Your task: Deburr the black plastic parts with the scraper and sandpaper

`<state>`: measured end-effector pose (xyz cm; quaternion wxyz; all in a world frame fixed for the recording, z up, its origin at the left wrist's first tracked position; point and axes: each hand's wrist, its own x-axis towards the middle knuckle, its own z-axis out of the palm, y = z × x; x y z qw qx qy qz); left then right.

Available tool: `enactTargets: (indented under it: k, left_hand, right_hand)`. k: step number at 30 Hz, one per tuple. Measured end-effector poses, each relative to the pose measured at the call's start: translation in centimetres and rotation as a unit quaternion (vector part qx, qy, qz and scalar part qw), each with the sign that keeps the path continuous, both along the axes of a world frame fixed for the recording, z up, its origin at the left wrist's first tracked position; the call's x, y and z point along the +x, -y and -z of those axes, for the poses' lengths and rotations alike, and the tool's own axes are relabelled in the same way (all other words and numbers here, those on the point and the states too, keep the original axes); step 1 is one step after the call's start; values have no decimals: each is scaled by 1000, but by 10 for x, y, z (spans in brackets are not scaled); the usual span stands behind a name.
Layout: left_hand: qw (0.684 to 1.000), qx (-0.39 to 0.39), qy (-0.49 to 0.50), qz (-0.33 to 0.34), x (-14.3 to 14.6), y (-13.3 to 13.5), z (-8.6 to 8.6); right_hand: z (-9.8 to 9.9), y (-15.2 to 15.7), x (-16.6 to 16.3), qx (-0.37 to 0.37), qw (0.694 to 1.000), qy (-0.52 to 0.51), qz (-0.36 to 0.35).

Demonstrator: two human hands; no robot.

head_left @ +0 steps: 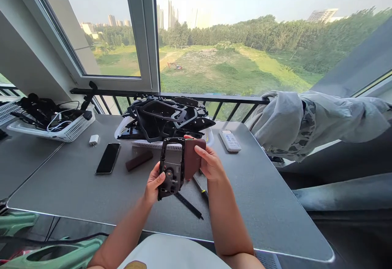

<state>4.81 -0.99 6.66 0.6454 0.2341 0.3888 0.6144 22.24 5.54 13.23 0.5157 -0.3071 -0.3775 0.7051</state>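
My left hand point(154, 185) grips a black plastic frame part point(171, 167) with a grey inner plate, held upright above the grey table point(76, 187). My right hand point(208, 162) holds a brown flat panel point(192, 156) pressed against the frame's right side, fingers wrapped round its edge. Below the hands a thin black strip point(188, 205) and a screwdriver point(202, 190) with a yellow mark lie on the table. A second brown piece point(139, 160) lies to the left of the frame.
A white basket point(208, 135) heaped with black frame parts point(167, 118) stands behind my hands. A phone point(108, 158), a small white charger point(94, 139), a remote point(230, 140), another white basket of cables point(52, 124) and grey clothing point(309, 118) on the railing surround them.
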Motion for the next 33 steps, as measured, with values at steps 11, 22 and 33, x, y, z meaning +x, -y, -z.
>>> enactTargets:
  k: [11, 22, 33]
  left_hand:
    - [982, 111, -60, 144, -8, -25, -31]
    - [961, 163, -153, 164, -2, -63, -73]
    - [952, 169, -188, 174, 3, -67, -71]
  right_hand:
    - [5, -7, -4, 60, 997, 46, -30]
    - [-4, 4, 16, 218, 954, 161, 132]
    - [-4, 12, 18, 352, 862, 298, 211]
